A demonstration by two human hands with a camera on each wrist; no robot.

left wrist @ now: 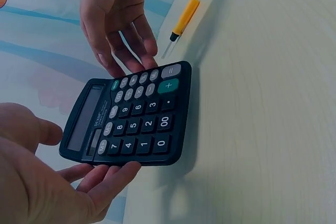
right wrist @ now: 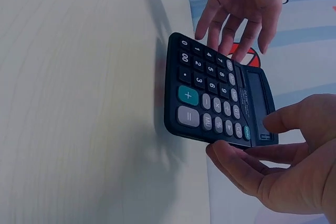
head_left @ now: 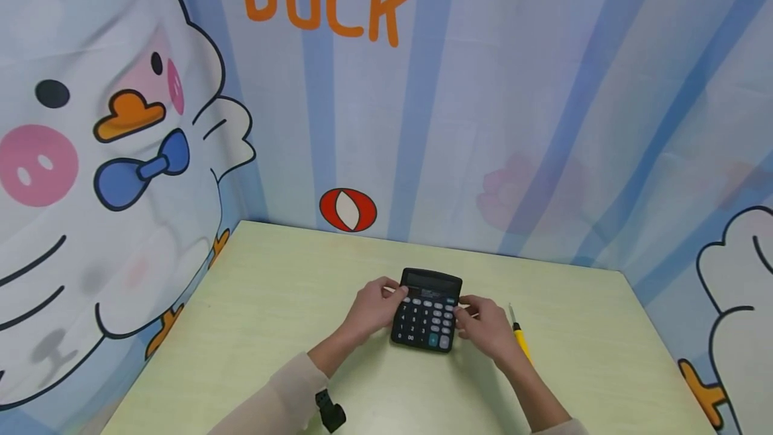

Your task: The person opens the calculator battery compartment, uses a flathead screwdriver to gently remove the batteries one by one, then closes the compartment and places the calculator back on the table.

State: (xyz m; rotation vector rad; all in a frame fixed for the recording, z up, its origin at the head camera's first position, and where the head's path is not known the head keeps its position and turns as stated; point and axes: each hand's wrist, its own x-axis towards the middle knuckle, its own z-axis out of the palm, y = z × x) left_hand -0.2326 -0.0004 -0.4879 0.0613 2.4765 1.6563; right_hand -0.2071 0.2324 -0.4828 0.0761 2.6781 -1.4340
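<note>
A black desk calculator [head_left: 425,314] is held between both hands near the middle of the table, its keys and display facing up toward the head camera. My left hand [head_left: 376,306] grips its left edge, thumb at the upper left and fingers along the side and underneath, as the left wrist view shows. On the opposite edge my right hand [head_left: 485,326] holds it; in the right wrist view the thumb lies at the display [right wrist: 258,103] and the fingers reach under the side. Whether the lower edge touches the table cannot be told.
A screwdriver [head_left: 521,340] with a yellow handle lies on the table to the right, partly behind my right forearm. The pale table [head_left: 290,274] ends at a printed cartoon curtain [head_left: 362,113] behind and at the sides. A black device [head_left: 330,411] is strapped at my left wrist.
</note>
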